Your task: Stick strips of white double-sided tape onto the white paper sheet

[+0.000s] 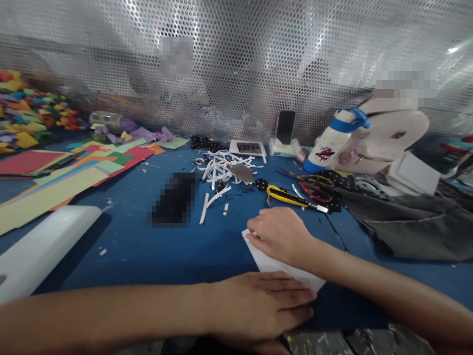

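A folded piece of white paper (295,270) lies at the front of the blue table, under both my hands. My left hand (258,305) rests flat along its near edge, fingers stretched out to the right. At the paper's far left corner, my right hand (279,235) has its fingers curled and closed on the edge; the fingertips are partly hidden. Just beyond the right hand lie a yellow utility knife (286,196) with its blade out and red-handled scissors (314,192).
White paper strips (221,166) are heaped at mid-table. Coloured sheets (66,180) and a long white object (48,246) lie left. A phone (286,127), a water bottle (332,140), a white bag (391,138) and dark grey cloth (417,227) stand or lie behind and right.
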